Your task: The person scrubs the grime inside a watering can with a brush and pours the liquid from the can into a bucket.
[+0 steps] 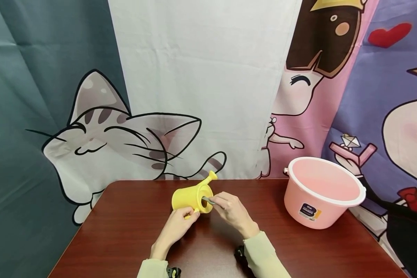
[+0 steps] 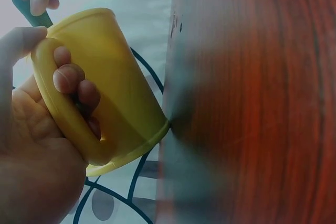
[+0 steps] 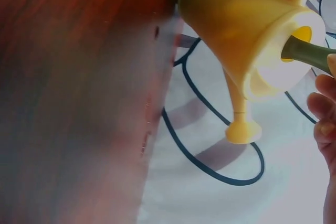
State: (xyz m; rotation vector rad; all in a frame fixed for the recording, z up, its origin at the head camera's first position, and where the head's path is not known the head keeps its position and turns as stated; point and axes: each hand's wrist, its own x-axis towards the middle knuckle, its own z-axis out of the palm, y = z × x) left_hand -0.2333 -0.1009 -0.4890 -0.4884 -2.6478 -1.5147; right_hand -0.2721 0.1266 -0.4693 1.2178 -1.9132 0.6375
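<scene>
A yellow watering can (image 1: 185, 197) is held tilted above the table, its open top turned to the right and its spout pointing up and away. My left hand (image 1: 175, 229) grips the can by its handle, fingers curled through the loop in the left wrist view. With bent fingers my right hand (image 1: 234, 214) pinches the dark green handle (image 3: 310, 54) of a tool. In the right wrist view that handle enters the hole in the can's top; its far end is hidden inside, so the tool's kind does not show.
A pink bucket (image 1: 314, 206) with a white rim stands at the right of the brown wooden table (image 1: 125, 239). Behind the table hangs a cloth (image 1: 201, 69) printed with cartoon figures.
</scene>
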